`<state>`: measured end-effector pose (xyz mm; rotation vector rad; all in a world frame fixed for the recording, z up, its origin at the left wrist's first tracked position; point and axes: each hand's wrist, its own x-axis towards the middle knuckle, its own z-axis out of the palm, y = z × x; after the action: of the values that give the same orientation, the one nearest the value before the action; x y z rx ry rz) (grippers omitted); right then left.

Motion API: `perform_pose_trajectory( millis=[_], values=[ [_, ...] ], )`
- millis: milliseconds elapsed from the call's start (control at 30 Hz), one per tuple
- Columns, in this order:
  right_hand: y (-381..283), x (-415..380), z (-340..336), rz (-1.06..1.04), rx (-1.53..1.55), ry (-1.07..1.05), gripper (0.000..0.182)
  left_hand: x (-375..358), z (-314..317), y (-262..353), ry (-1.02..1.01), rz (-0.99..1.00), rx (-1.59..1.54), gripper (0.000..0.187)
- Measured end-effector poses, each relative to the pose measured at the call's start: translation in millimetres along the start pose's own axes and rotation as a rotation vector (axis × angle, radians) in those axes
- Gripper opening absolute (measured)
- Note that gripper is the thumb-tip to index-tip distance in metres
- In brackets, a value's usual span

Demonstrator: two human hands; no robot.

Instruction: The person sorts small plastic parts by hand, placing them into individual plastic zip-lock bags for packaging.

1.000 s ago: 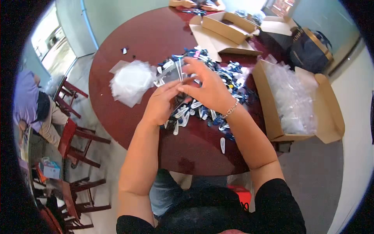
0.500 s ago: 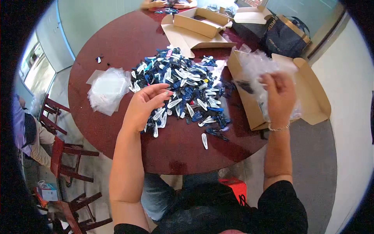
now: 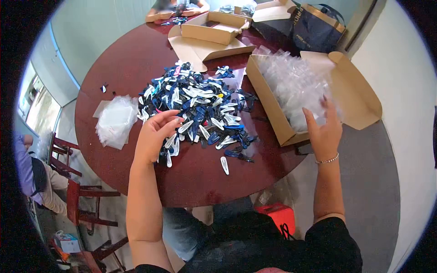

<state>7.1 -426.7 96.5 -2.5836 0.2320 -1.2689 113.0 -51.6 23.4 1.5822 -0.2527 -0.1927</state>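
**Placement and grip at the round counter [image 3: 132, 54]**

Head view, wearer seated at six o'clock. The heap of hair clips [image 3: 195, 98], mostly white and dark blue, occupies the middle of the dial, presumably so that either hand can reach it.

The left hand [image 3: 157, 134] hangs at the heap's edge, between seven and eight o'clock. Its fingers are loosely bent, with a gap to the thumb, and I see nothing in it. Whether the fingertips touch any clips, I cannot tell.

The right hand [image 3: 324, 129] is at three o'clock, thumb and fingers well parted, with nothing visible in its grasp. It stands by the near end of a cardboard box [image 3: 266, 100] heaped with clear plastic bags [image 3: 296, 86]. The walls probably keep that slippery film contained.

At nine o'clock lies a flat pile of clear sleeves [image 3: 117, 119], apparently set apart to avoid mixing. One white clip [image 3: 224, 165] lies alone at five o'clock.
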Motion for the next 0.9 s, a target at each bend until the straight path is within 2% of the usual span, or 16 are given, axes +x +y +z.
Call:
perform_pose_trajectory(
  millis=[33,67,133,167,233,267,333,367,467,533,567,633,833,900],
  values=[
    [0,3,-1,-0.325,-0.159,0.187,0.031,0,0,0,0.011,0.0,0.002,0.038],
    [7,2,-2,-0.322,-0.162,0.192,0.031,0,0,1,0.016,-0.017,-0.01,0.038],
    [21,2,-3,-0.53,0.026,-0.16,0.037,-1,0,1,0.023,-0.014,0.003,0.037],
    [24,3,-3,-0.53,0.023,-0.154,0.037,-1,0,1,0.034,-0.015,0.013,0.037],
    [16,7,-6,-0.659,-0.168,-0.485,0.041,-1,2,2,0.04,-0.022,-0.014,0.033],
    [15,10,-6,-0.656,-0.174,-0.479,0.041,-2,2,2,0.038,-0.013,-0.004,0.034],
    [15,17,-3,-0.548,-0.169,-0.648,0.042,-2,3,3,0.045,-0.012,-0.001,0.034],
    [12,21,-2,-0.548,-0.172,-0.641,0.042,-2,3,3,0.043,-0.005,-0.001,0.034],
    [1,32,1,-0.6,-0.316,-0.629,0.049,0,1,0,0.035,-0.021,0.029,0.037],
    [-8,40,3,-0.699,-0.531,-0.814,0.058,0,0,-3,0.028,-0.009,0.017,0.037],
    [-6,43,7,-0.699,-0.533,-0.81,0.058,1,0,-3,0.025,-0.006,0.006,0.037],
    [0,47,18,-0.777,-0.479,-0.996,0.068,0,3,1,0.045,-0.027,-0.017,0.033],
    [10,58,35,-0.713,-0.499,-1.208,0.076,-1,3,1,0.037,-0.02,-0.019,0.034],
    [13,54,44,-0.747,-0.553,-1.201,0.074,-1,2,1,0.033,-0.021,-0.023,0.034]
  ],
)
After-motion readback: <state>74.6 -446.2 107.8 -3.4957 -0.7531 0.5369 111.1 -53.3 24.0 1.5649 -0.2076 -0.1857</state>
